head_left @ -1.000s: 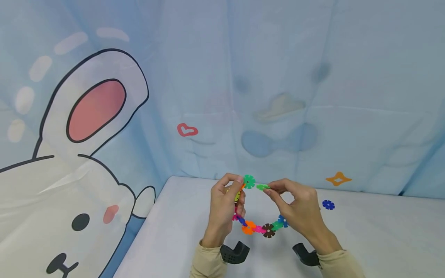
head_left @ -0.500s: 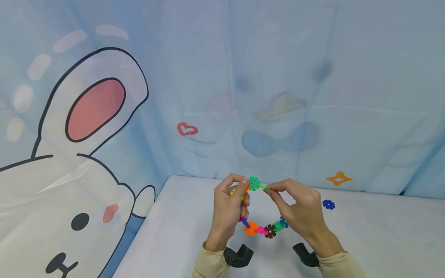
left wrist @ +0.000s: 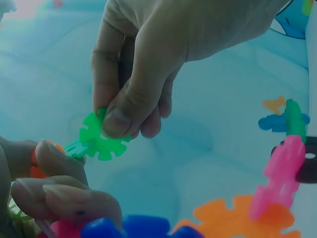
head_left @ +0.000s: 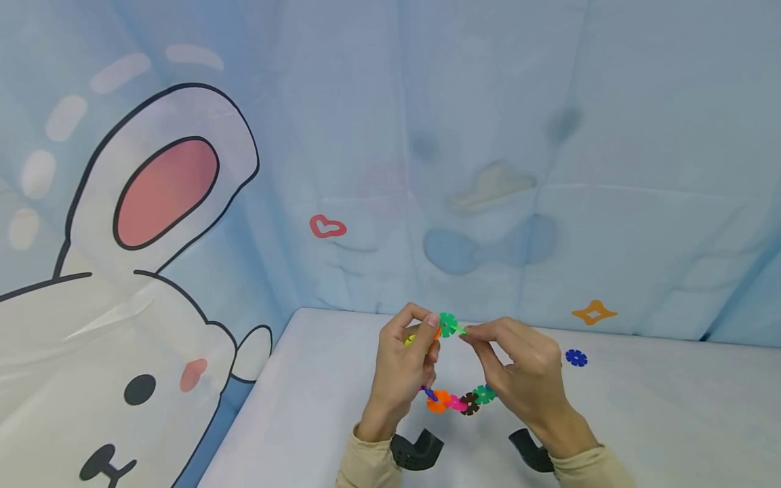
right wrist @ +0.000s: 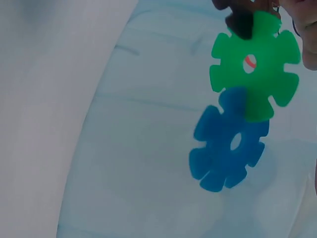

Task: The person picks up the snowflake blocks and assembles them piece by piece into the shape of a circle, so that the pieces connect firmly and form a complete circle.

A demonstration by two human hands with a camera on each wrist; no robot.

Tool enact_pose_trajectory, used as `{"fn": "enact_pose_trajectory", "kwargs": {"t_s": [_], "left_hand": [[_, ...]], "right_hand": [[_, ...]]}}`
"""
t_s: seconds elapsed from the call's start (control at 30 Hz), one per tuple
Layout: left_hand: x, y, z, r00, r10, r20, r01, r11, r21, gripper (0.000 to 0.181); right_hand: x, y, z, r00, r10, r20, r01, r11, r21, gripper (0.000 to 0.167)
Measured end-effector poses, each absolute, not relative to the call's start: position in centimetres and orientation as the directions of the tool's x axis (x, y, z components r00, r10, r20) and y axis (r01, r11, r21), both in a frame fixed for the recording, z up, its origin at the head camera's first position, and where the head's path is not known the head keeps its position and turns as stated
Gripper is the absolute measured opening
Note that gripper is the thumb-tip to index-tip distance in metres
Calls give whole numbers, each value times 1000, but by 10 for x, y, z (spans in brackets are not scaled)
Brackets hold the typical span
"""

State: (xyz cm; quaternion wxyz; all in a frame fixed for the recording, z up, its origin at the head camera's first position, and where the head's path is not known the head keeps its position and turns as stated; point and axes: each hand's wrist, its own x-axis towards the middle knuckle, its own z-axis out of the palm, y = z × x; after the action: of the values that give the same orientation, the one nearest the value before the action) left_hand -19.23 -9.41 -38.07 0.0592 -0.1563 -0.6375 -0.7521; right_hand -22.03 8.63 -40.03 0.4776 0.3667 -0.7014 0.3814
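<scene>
My left hand (head_left: 393, 379) grips one end of a chain of notched plastic discs, an orange disc (left wrist: 34, 166) near its fingertips. Past it sticks out a green disc (head_left: 448, 324). The right hand (head_left: 521, 373) pinches a light green disc (left wrist: 105, 141) between thumb and finger; its edge meets the green disc's slots, though how deep it sits I cannot tell. Below the hands the chain sags through orange (head_left: 438, 402), pink (head_left: 455, 403), brown (head_left: 469, 404) and green pieces. A blue disc (right wrist: 225, 144) ends it in the right wrist view, linked to a green disc (right wrist: 230, 69).
A loose dark blue disc (head_left: 576, 358) lies on the white table (head_left: 671, 407), right of the right hand. Black curved wrist mounts (head_left: 417, 451) sit at both wrists. Behind the table hangs a light blue printed curtain (head_left: 366, 135).
The left hand has shifted slightly right, carrying the chain. The right hand has come slightly left. The gap between the green and light green discs has closed, and they now touch.
</scene>
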Motion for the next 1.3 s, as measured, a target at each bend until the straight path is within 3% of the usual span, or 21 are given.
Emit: {"fn": "enact_pose_trajectory", "kwargs": {"t_s": [0.17,0.27,0.43,0.53,0.73,1.07,1.3], "left_hand": [[-196,-98,-382,-949,143,281,255,-177,951,26],[-201,-103,-385,-957,139,255,229,-183,956,24],[-209,-117,-389,-973,107,205,181,-197,963,17],[-212,-126,-392,-977,113,182,157,-204,966,14],[-215,-136,-397,-972,175,159,131,-159,978,15],[-215,-138,-400,-957,220,188,162,-131,978,26],[-214,-134,-396,-956,211,205,181,-129,975,27]], "right_hand": [[-220,98,-396,-379,-190,906,-852,452,-262,35],[-226,121,-394,-514,-230,826,-791,499,-353,34],[-247,179,-408,-830,-245,501,-517,674,-527,37],[-263,210,-428,-920,-268,286,-387,741,-550,40],[-279,234,-466,-954,-281,105,-291,786,-545,41],[-285,221,-490,-970,-226,88,-238,825,-513,16],[-284,217,-493,-980,-173,95,-197,824,-531,24]]}}
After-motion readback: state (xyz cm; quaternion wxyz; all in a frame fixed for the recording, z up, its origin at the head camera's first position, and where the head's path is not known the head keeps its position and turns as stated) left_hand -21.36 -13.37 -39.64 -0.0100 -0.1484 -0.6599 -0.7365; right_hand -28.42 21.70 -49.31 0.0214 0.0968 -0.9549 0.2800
